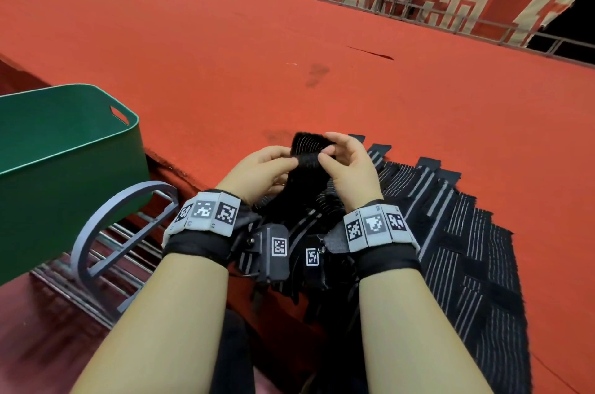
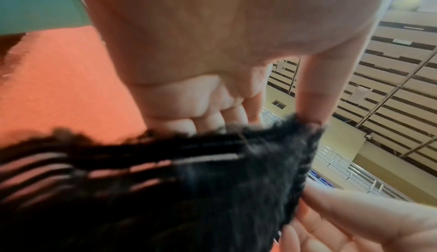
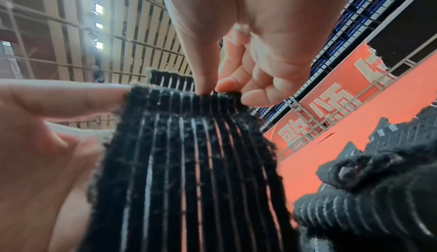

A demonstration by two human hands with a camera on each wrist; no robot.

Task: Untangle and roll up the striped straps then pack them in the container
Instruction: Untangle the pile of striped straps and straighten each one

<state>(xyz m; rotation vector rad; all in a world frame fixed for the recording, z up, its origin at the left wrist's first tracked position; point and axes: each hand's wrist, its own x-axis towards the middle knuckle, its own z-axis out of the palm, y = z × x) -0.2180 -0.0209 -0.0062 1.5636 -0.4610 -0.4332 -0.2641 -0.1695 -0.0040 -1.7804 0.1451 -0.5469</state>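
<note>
Left hand (image 1: 262,173) and right hand (image 1: 349,165) each pinch the folded end of 1 striped strap (image 1: 307,152), held above the strap pile (image 1: 450,232). Pile lies on the red carpet (image 1: 257,55); green container (image 1: 64,162) stands well apart at left.

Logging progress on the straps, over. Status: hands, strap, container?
Left hand and right hand both pinch one striped strap, its end just starting to roll. More straps piled on the right. Green container left, nothing blocking it.

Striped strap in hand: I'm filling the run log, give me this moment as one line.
stage: rolling start | left hand: pinches striped strap | right hand: pinches its folded end | green container: no strap visible | pile: waiting
</note>
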